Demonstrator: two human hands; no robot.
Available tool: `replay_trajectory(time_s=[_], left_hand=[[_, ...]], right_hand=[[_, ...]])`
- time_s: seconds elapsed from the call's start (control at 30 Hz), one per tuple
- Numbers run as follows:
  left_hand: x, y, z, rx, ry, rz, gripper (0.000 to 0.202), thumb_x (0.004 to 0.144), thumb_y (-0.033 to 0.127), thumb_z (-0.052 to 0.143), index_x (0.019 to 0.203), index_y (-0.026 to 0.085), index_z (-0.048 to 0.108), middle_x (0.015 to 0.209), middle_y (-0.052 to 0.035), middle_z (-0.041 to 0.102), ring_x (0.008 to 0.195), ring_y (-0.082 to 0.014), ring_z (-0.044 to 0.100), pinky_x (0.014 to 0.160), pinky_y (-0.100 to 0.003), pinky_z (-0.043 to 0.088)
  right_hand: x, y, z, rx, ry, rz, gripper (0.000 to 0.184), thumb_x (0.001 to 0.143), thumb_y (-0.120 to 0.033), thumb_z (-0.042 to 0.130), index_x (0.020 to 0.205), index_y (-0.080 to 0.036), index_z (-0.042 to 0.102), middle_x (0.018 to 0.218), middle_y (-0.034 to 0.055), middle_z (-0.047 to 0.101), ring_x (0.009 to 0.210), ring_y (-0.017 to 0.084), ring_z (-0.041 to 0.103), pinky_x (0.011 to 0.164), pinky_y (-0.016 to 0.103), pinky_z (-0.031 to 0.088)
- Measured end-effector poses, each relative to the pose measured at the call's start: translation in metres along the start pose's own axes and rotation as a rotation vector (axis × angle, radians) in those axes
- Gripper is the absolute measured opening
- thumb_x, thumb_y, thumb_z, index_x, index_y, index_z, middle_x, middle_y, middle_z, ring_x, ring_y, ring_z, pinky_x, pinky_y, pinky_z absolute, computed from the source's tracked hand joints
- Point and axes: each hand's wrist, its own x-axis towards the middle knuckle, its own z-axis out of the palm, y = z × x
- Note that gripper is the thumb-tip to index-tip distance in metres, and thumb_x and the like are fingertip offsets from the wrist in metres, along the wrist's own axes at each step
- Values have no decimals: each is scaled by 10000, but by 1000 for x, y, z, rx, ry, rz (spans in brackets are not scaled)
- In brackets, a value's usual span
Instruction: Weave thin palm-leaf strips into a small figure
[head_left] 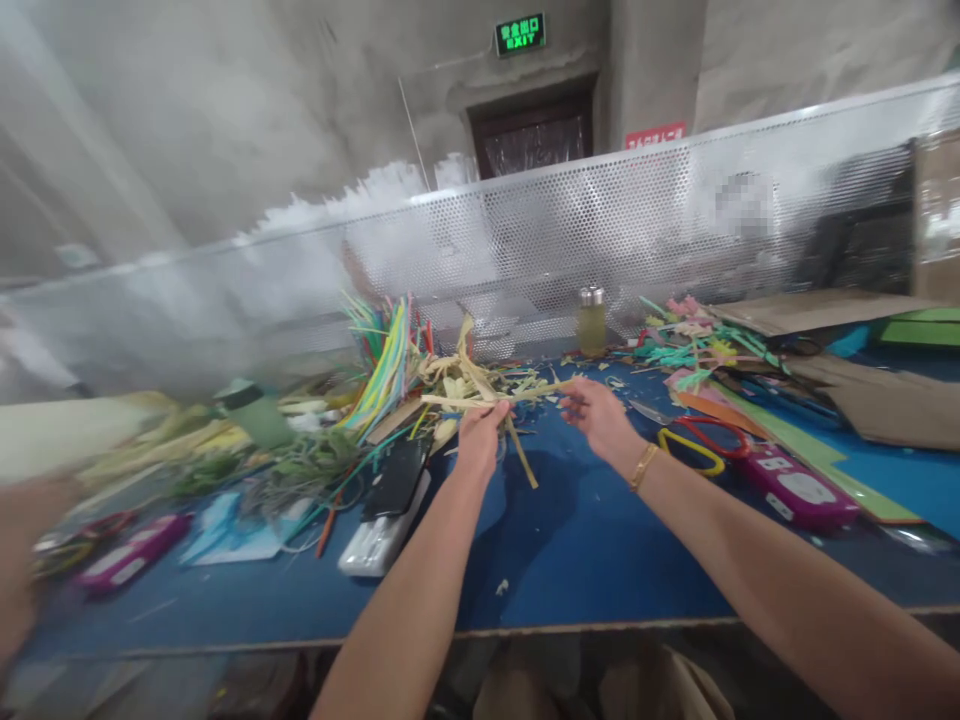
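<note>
Both my arms reach out over a blue table (585, 540). My left hand (480, 432) is closed on a long pale yellow straw strip (491, 400) that lies level above the table. My right hand (596, 412) pinches the same strip at its right end, and a gold bracelet (643, 466) sits on that wrist. A second strip (521, 452) hangs down from my left hand. Just behind the hands lies a heap of pale straw strips (472, 378), and beside it stands a bundle of coloured strips (386, 365).
Scissors with red and yellow handles (694, 440) lie right of my right hand, then a magenta device (795, 488). A black phone (396, 478) rests on a white box (379, 535). A small bottle (592, 320) stands by the perforated metal screen (600, 230). Cardboard (885, 405) lies far right.
</note>
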Motion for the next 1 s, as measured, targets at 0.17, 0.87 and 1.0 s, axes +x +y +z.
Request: replay_trajectory(time_s=[0.17,0.87,1.0], left_hand=[[-6,2,6,-100,5,-68,254,595,386,780,585,143,706,647,-54,668,699,-177,608,715,-301,453],[-12,-15,17,-171,-45,-102,381,648,463,758,833,132,724,788,-48,683,745,-153,604,719,-276,463],[-14,-14,16,-91,-186,-77,419,713,511,687,875,125,719,728,-40,656,657,-139,566,657,-273,462]], right_hand=[[23,-6,-17,-25,140,-82,114,757,-271,635,810,-213,552,696,-19,633,550,98,576,493,206,477],[-25,28,7,-709,-481,-169,305,862,-436,535,699,-184,587,644,-2,612,555,102,517,554,230,401],[-39,30,16,-744,-425,-291,295,889,-383,480,666,-196,531,554,-35,513,490,94,446,501,227,354]])
